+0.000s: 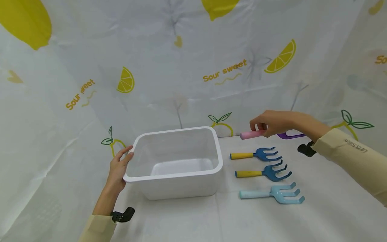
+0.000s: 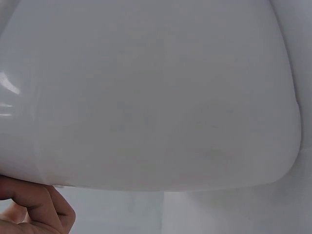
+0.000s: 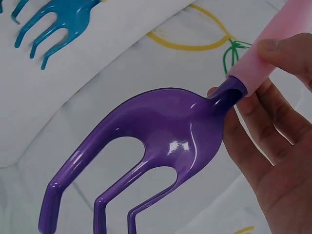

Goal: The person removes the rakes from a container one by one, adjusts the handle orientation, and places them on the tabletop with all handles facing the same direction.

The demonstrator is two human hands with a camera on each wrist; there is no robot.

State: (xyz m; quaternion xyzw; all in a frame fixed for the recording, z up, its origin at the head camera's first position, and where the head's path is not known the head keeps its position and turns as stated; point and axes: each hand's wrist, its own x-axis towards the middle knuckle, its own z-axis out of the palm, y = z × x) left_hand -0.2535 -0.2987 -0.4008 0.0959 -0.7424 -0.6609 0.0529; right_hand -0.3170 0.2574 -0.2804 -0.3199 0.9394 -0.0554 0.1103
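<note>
My left hand [image 1: 116, 171] grips the left rim of a white plastic tub [image 1: 181, 187], fingers over the edge; in the left wrist view the tub wall [image 2: 156, 107] fills most of the picture. To the right of the tub, my right hand [image 1: 276, 121] holds a hand rake by its pink handle [image 1: 251, 134], up off the table. Its purple three-tined head [image 3: 170, 122] shows whole in the right wrist view, while in the head view the arm partly hides it. Nothing lies inside the tub.
Two blue hand rakes with yellow handles, the far one [image 1: 242, 155] and the near one [image 1: 248, 173], lie right of the tub. Closer to me is a light blue hand rake [image 1: 255, 194]. A lemon-printed sheet [image 1: 169, 111] hangs behind the white table [image 1: 181, 220].
</note>
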